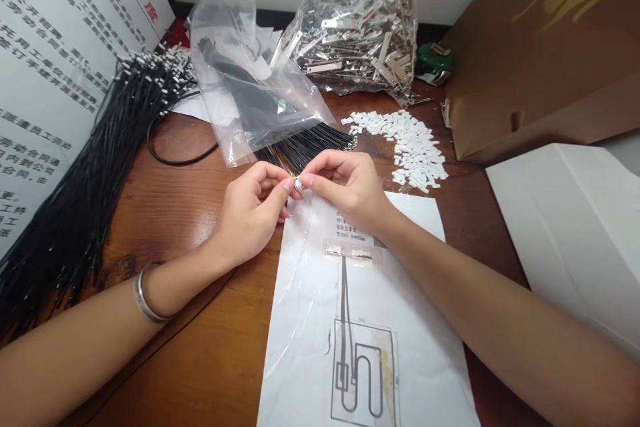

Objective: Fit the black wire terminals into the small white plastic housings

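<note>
My left hand [260, 210] and my right hand [345, 183] meet fingertip to fingertip over the top edge of a printed sheet. Pinched between their thumbs and forefingers is a small white plastic connector [298, 183], partly covered by the fingers. A thin black wire [200, 310] comes out from under my left wrist and trails to the lower left; its upper part is hidden behind my left hand, whose fingers are closed at the connector. Just beyond the fingertips lies a bundle of black wires [315, 143], partly under a clear plastic bag [235, 100].
A pile of small white connectors [417, 153] lies at right. Behind stands a clear bag of metal strips [350, 33]. Many black wires with white ends [95, 167] hang at left. The sheet with a wiring drawing [420, 347] covers the front; a brown box [540, 67] and white box [575, 227] stand right.
</note>
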Demonstrator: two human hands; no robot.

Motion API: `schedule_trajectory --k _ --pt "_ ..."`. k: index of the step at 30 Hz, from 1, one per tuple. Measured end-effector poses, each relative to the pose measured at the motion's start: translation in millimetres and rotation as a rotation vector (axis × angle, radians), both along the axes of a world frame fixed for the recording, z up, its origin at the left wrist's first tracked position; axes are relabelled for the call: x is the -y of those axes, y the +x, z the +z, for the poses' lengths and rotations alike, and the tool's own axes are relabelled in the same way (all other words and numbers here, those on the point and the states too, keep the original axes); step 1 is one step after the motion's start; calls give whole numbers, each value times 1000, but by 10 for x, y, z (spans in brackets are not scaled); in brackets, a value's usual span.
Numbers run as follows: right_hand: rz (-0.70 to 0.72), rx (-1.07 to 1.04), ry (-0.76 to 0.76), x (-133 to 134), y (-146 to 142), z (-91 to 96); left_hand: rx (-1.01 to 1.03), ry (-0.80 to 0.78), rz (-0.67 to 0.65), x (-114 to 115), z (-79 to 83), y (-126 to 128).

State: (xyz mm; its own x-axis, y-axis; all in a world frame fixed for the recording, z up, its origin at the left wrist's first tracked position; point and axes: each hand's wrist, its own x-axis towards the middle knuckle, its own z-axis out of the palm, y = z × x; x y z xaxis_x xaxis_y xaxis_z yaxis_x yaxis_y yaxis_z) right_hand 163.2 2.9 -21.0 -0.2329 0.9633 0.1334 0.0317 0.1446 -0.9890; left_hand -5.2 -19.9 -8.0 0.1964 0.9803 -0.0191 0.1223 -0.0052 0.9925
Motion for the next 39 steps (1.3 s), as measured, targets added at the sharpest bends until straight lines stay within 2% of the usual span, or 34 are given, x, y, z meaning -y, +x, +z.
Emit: schedule_trajectory --k 14,25,28,39 --pt "38 34 -6 -8 -7 -16 -6 10 -18 -6 -4 -8" --pt "5 57 38 3 -32 -14 4 -5 -16 -10 6 8" --pt "-56 78 118 24 -53 5 43 -7 7 -7 13 18" --pt "-205 321 597 73 -101 -54 51 -23 31 -4 21 12"
